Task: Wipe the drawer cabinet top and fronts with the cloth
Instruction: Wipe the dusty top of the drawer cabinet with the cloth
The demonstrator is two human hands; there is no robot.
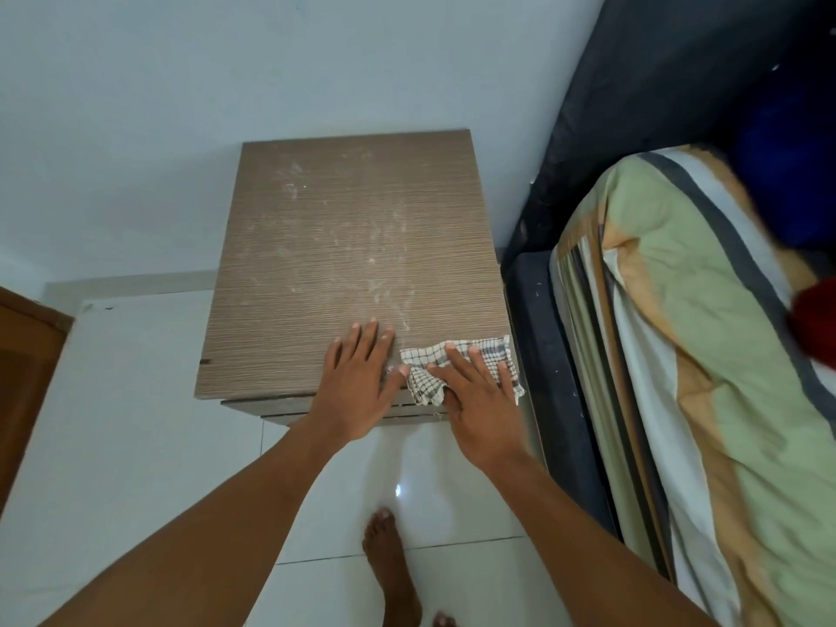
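Checked cloth [482, 350] is parked at 5 o'clock on the cabinet top [339, 242], pinned flat under the right hand [475, 400], fingers straight. The left hand [357, 377] is laid flat beside it. Light, floppy stuff, probably best pressed mid-cloth.

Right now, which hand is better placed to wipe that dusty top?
The right hand: it presses flat on the cloth at the near right corner of the cabinet top, ready to sweep over the dust. The left hand lies flat on bare wood beside it.
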